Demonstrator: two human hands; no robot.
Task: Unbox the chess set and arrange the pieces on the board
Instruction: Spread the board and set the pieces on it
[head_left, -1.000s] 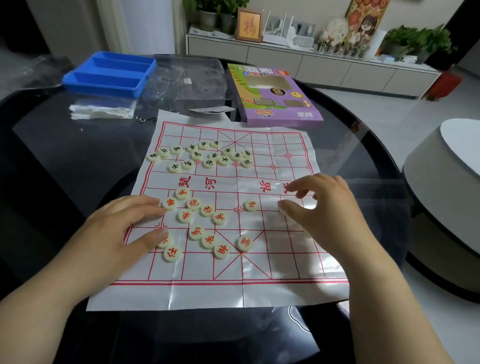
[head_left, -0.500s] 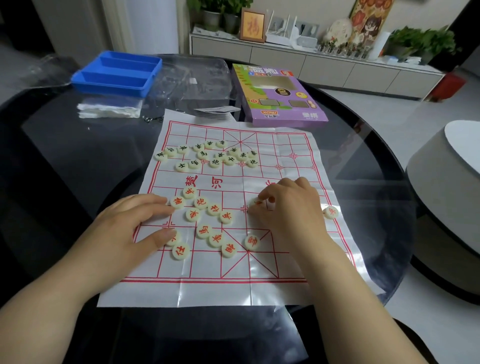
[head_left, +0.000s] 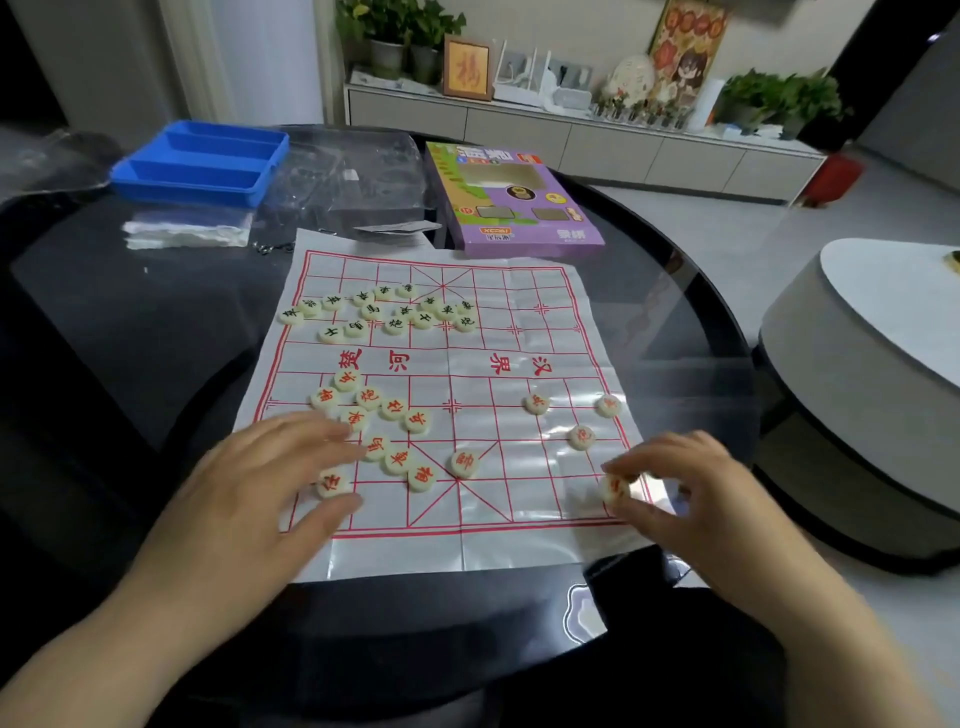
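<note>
A white paper board (head_left: 467, 514) with a red grid lies flat on the dark round table (head_left: 156, 338). Several black-lettered discs (head_left: 395, 326) cluster on the far half. Several red-lettered discs (head_left: 395, 460) bunch on the near left. Three more red discs (head_left: 582, 435) sit apart on the near right. My left hand (head_left: 260, 488) rests flat on the board's near left, fingers straight, touching red discs there. My right hand (head_left: 675, 483) pinches one red disc (head_left: 615, 488) at the board's near right corner.
The purple chess box (head_left: 514, 208) lies beyond the board's far right. A blue tray (head_left: 202, 161), clear plastic wrapping (head_left: 343, 176) and a folded white packet (head_left: 187, 234) lie at the far left. A grey round stool (head_left: 862, 395) stands right of the table.
My right hand moved from the board's middle to its near right corner, carrying a red disc. Red discs now sit spread on the right half. My left hand stayed put.
</note>
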